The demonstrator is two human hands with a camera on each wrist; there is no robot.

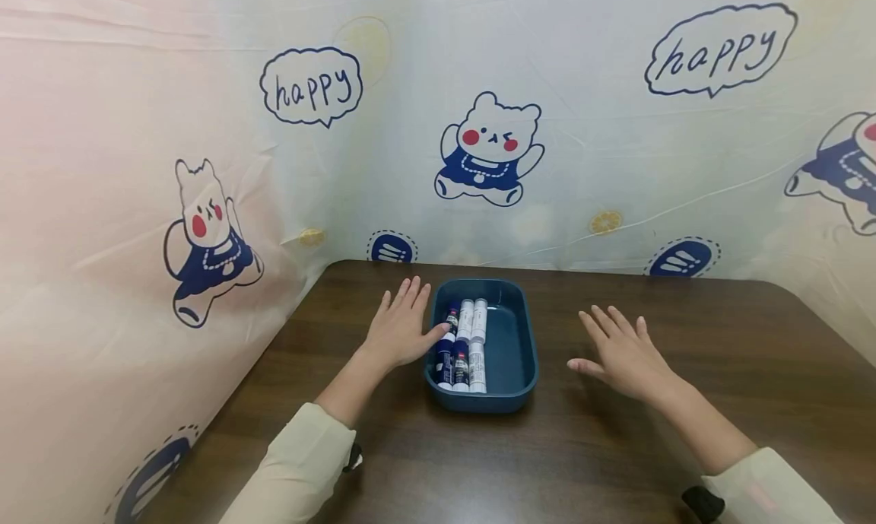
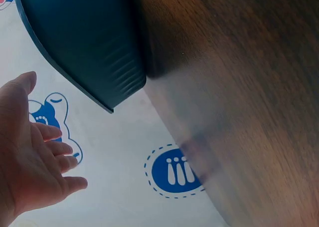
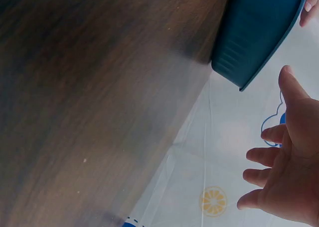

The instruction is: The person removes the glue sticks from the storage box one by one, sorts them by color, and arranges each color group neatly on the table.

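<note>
A dark teal plastic bin stands on the brown table, its wall filling the upper left of the left wrist view. Inside it, along the left half, lie several glue sticks in two rows, some with dark blue labels and others white. My left hand hovers at the bin's left side with fingers extended; its thumb overlaps the rim in the head view. To the right of the bin, my right hand is held over the table, fingers spread and nothing in it.
The wood-grain table has its far edge against a pale curtain printed with cartoon bears and speech bubbles. More of this curtain hangs close along the left side. Dark bands sit at both cuffs.
</note>
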